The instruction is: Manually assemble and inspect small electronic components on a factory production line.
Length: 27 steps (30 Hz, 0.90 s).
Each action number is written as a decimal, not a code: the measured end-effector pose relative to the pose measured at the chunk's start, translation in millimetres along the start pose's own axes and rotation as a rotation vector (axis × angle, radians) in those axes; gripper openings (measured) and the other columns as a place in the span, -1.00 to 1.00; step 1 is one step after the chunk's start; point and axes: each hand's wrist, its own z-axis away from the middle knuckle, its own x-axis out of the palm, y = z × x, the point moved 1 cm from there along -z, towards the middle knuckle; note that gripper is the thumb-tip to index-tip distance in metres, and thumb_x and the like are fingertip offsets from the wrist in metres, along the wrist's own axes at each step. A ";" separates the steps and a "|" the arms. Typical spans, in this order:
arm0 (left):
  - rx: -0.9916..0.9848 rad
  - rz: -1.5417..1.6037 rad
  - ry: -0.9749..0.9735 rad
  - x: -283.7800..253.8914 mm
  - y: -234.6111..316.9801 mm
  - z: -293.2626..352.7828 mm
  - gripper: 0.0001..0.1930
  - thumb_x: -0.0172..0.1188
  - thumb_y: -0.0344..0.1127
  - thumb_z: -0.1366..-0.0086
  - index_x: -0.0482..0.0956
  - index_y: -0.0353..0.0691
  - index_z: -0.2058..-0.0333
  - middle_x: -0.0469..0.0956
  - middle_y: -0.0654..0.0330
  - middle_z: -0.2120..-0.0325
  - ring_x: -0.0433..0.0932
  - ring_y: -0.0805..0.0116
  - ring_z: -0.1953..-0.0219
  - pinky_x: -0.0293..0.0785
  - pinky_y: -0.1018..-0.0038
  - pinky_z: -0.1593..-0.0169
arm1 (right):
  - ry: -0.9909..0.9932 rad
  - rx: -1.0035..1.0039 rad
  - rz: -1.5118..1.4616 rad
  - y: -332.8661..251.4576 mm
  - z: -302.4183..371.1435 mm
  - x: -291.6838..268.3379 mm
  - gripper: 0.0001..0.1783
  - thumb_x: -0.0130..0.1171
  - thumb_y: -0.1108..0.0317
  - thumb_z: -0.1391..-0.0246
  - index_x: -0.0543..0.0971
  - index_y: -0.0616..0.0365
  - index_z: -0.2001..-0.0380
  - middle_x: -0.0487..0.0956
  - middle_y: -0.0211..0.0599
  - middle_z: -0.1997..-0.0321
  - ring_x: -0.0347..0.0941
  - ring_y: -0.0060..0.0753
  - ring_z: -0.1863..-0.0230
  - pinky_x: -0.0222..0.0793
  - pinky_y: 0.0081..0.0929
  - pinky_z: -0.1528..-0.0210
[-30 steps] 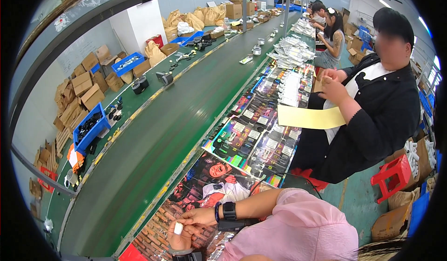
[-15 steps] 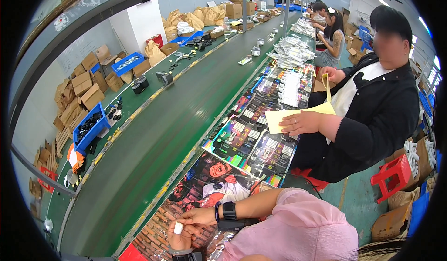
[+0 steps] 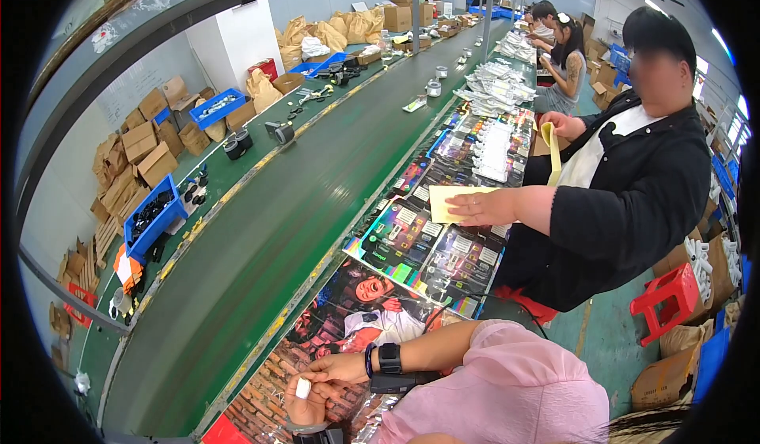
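A small white piece with rounded edges (image 3: 302,388) sits in the fingers of my left hand (image 3: 307,409), which is curled closed around it, low over the table. Beside it my right hand (image 3: 342,368) comes in with its thumb and fingertips pinched together, touching or nearly touching the left fingers. Whatever the right fingertips grip is too small to make out. Black bands with box-like devices circle both wrists. Under the hands lies a printed table cover (image 3: 265,381) with a brick pattern and a picture of a figure.
A green conveyor belt (image 3: 261,238) runs alongside, carrying white-grey round parts (image 3: 433,88). At the right, a co-worker in black handles a yellow sheet (image 3: 448,204). White parts (image 3: 495,151) lie farther along the table. Blue bins (image 3: 154,218) stand across the belt; a red stool (image 3: 665,301) is behind.
The co-worker's hand and the yellow sheet have shifted left over the table. Parts on the belt have moved slightly nearer. My hands look almost unchanged.
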 end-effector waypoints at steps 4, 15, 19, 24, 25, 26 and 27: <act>-0.004 0.002 0.002 -0.2 0.0 0.3 -0.74 -0.03 -0.32 -0.34 0.37 -0.45 0.16 0.51 -0.26 0.26 0.60 -0.01 0.48 0.61 0.21 0.42 | -0.015 0.005 0.019 -2.6 1.9 1.3 -0.53 -0.10 0.26 -0.26 0.20 0.20 -0.18 0.42 -0.45 0.37 0.42 -0.55 0.35 0.39 -0.49 0.22; 0.003 0.001 0.004 3.0 0.5 0.4 -0.72 -0.02 -0.30 -0.34 0.36 -0.46 0.16 0.52 -0.26 0.26 0.60 -0.03 0.48 0.61 0.14 0.41 | -0.055 -0.001 0.021 -7.5 5.1 5.9 -0.57 -0.13 0.25 -0.27 0.22 0.20 -0.14 0.39 -0.47 0.48 0.40 -0.56 0.47 0.37 -0.51 0.28; 0.006 0.005 0.003 3.2 0.3 0.5 -0.72 -0.02 -0.30 -0.34 0.36 -0.46 0.16 0.52 -0.26 0.26 0.60 -0.02 0.48 0.61 0.14 0.41 | -0.067 -0.016 0.019 -5.1 4.1 4.0 -0.55 -0.11 0.23 -0.27 0.22 0.21 -0.15 0.40 -0.46 0.47 0.41 -0.56 0.45 0.38 -0.52 0.27; 0.000 0.005 0.003 1.8 0.2 0.2 -0.73 -0.02 -0.30 -0.33 0.37 -0.45 0.17 0.52 -0.26 0.27 0.60 -0.02 0.48 0.61 0.15 0.42 | -0.030 -0.013 0.009 -0.3 0.3 1.0 -0.53 -0.08 0.22 -0.26 0.21 0.21 -0.16 0.42 -0.45 0.42 0.41 -0.57 0.40 0.38 -0.50 0.24; 0.001 0.005 0.003 1.2 -0.2 0.4 -0.73 -0.02 -0.30 -0.33 0.37 -0.45 0.17 0.52 -0.26 0.27 0.60 -0.02 0.48 0.61 0.15 0.42 | -0.021 -0.015 -0.003 0.1 -0.3 1.0 -0.52 -0.07 0.22 -0.25 0.21 0.21 -0.16 0.42 -0.44 0.40 0.42 -0.57 0.39 0.39 -0.50 0.22; 0.003 0.004 0.011 0.0 -0.9 0.7 -0.73 -0.02 -0.31 -0.33 0.37 -0.45 0.17 0.52 -0.26 0.27 0.60 -0.02 0.48 0.61 0.15 0.43 | -0.021 -0.015 -0.003 0.4 -0.2 0.8 -0.52 -0.07 0.22 -0.25 0.21 0.21 -0.16 0.42 -0.44 0.40 0.42 -0.57 0.39 0.39 -0.50 0.22; 0.005 0.003 0.018 -1.0 -1.5 0.8 -0.73 -0.02 -0.31 -0.33 0.37 -0.45 0.17 0.52 -0.26 0.27 0.60 -0.02 0.49 0.60 0.16 0.43 | -0.024 -0.013 -0.004 -1.7 1.2 3.1 -0.53 -0.08 0.22 -0.26 0.22 0.21 -0.15 0.42 -0.44 0.43 0.41 -0.57 0.41 0.38 -0.49 0.23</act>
